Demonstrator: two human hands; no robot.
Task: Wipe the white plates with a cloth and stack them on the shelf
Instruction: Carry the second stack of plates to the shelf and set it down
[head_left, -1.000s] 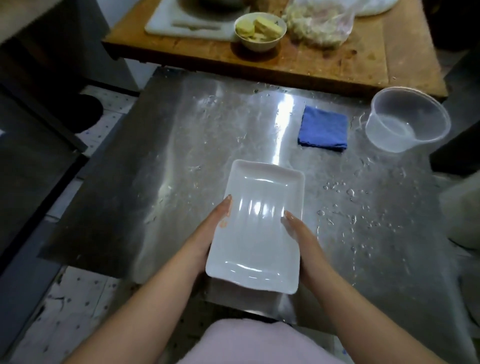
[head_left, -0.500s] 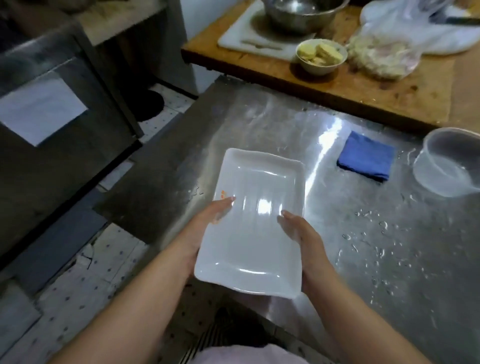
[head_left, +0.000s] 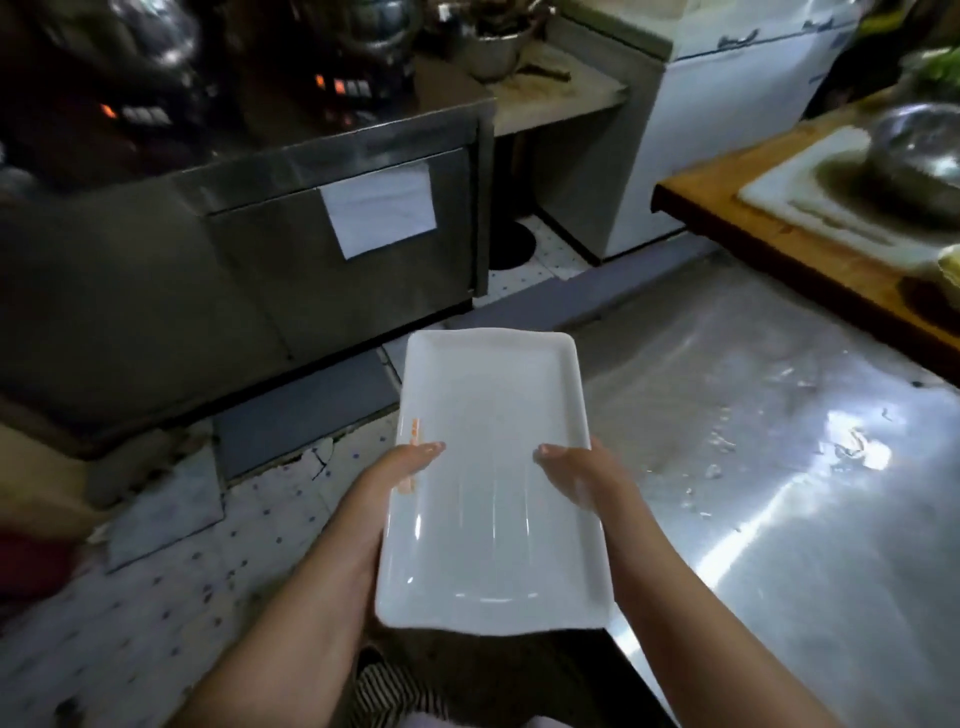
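A white rectangular plate (head_left: 493, 478) is held level in front of me, off the left edge of the wet steel table (head_left: 810, 467) and over the tiled floor. My left hand (head_left: 400, 473) grips its left long edge, thumb on top near a small orange mark. My right hand (head_left: 576, 478) grips the right long edge, thumb on the inside of the plate. The fingers of both hands are hidden beneath the plate. No cloth is in view.
A dark steel cabinet (head_left: 291, 260) with a white paper sheet (head_left: 379, 213) stands to the left across the floor. A wooden table (head_left: 810, 244) at the right carries a white board and a metal bowl (head_left: 919, 150). A white freezer (head_left: 727, 114) stands at the back.
The plate has been carried left, off the steel table and over the floor. My view has turned left; the blue cloth and the clear tub have left the frame.
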